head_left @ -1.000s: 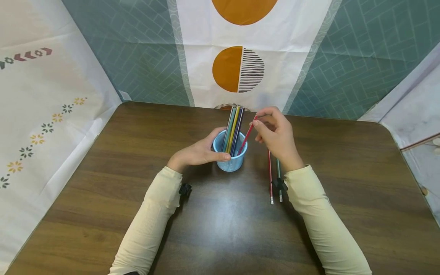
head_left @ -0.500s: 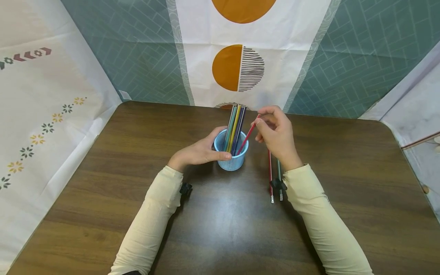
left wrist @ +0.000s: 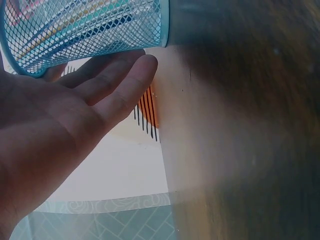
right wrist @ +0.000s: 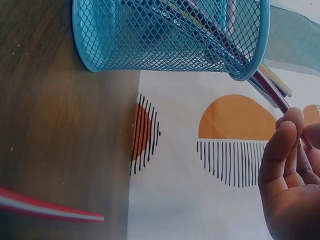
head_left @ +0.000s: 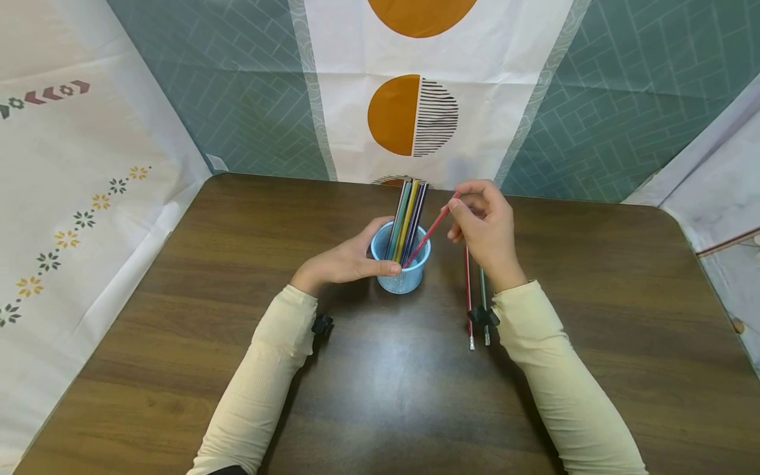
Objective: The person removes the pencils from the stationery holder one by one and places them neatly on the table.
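A light blue mesh pencil cup (head_left: 400, 284) stands upright on the table, with several pencils (head_left: 406, 221) leaning in it. My left hand (head_left: 350, 260) grips the cup from its left side, thumb along the front rim. In the left wrist view the fingers (left wrist: 117, 92) lie against the mesh wall. Thumb and fingertips of my right hand (head_left: 488, 227) pinch the upper end of a red pencil (head_left: 436, 223), which slants down into the cup. The right wrist view shows this pinch just beyond the cup's rim (right wrist: 262, 40).
A red-and-white pencil (head_left: 469, 303) and a green pencil (head_left: 483, 297) lie on the brown wooden table (head_left: 380, 396), partly under the right wrist. Behind the table hangs a patterned cloth (head_left: 493, 59), close to its back edge.
My right hand has shifted slightly to the right, and the red pencil slants more, its lower end still in the cup. The left hand keeps its hold.
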Demonstrator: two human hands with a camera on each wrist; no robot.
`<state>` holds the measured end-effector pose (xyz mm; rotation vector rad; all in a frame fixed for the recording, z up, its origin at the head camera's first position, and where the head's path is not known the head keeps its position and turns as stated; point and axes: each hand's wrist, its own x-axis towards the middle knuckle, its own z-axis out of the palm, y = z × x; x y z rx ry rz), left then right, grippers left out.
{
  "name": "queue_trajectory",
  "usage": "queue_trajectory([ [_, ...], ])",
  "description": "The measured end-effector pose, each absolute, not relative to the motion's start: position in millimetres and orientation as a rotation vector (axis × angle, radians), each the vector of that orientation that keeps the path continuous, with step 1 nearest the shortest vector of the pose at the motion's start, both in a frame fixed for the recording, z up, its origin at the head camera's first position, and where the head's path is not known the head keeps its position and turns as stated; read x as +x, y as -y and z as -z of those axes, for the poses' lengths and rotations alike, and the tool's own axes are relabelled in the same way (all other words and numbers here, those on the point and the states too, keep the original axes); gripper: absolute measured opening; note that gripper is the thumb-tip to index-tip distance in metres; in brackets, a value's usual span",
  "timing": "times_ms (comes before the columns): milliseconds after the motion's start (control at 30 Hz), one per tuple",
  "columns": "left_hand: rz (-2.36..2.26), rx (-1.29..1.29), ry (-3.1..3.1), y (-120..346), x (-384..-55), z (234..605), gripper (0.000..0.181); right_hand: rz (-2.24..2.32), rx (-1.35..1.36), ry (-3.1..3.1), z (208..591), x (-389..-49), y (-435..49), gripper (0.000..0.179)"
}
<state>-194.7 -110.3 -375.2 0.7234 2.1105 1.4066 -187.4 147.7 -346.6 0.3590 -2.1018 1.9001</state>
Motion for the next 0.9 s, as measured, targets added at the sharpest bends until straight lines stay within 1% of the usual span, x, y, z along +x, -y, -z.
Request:
queue_trajectory([
  [200, -1.416, 0.723, -2.107, 109.5, -195.6, 375.8, 0.094, -1.914, 0.339, 2.081, 347.8, -189.3, -147.7, 0.016],
  [500, -1.418, 0.72, -2.095, 109.0, -195.0, 374.3, 0.089, -1.987, 0.307, 2.006, 348.9, -191.8, -148.6, 0.026],
  [733, -1.413, 0.719, -2.093, 108.6, -196.3, 375.3, 0.088, -2.032, 0.209, 1.966, 349.8, -192.5, -152.6, 0.014],
  [900, -1.42, 0.732, -2.091, 108.7, -196.5, 375.6, 0.089, -2.129, 0.161, 1.912, 350.6, -192.4, -154.8, 0.013],
])
